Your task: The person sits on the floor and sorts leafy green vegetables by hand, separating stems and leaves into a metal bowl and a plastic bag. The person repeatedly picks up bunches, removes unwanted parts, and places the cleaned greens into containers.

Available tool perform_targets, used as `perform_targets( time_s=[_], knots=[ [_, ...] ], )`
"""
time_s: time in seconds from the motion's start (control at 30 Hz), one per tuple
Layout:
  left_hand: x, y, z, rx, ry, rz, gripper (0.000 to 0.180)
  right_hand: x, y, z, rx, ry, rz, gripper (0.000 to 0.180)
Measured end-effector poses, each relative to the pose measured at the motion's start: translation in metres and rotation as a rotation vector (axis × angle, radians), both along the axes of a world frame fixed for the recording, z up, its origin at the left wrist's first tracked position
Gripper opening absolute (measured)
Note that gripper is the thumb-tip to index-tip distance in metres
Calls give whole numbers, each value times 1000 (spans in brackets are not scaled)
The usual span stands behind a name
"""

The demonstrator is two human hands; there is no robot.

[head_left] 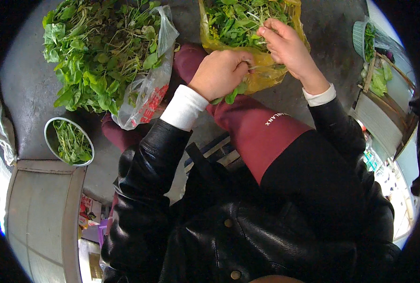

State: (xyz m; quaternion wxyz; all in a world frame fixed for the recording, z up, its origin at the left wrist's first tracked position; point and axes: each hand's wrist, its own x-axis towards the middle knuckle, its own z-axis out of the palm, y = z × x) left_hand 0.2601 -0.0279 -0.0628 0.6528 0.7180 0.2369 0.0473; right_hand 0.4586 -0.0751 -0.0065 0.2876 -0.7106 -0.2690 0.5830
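Over your right knee, your left hand (219,73) is closed around a small bunch of greens (231,95), their leaves poking out below your fist. Just beside it, your right hand (287,49) pinches thin stems between thumb and fingertips at the mouth of the yellow bag (261,63), which lies on the floor full of leafy greens and touches your knee. By your left knee a clear bag (146,96) spills a big pile of greens (97,52) across the floor. Near that pile, a metal bowl (69,141) holds more greens. At the floor's far right edge stands a green basket (363,37).
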Motion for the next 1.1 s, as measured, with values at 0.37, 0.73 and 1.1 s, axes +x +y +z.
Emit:
perform_targets(
  time_s=[0.37, 0.73, 1.1],
  knots=[
    [1, -9, 2, 239, -17, 76, 16, -6, -5, -3, 96, -447, 582, 18],
    [-30, 9, -5, 134, 96, 280, 24, 59, 22, -20, 135, -312, 427, 20],
    [-44, 25, -16, 204, 206, 397, 31, 69, -15, -38, 120, -859, 316, 32]
  ],
)
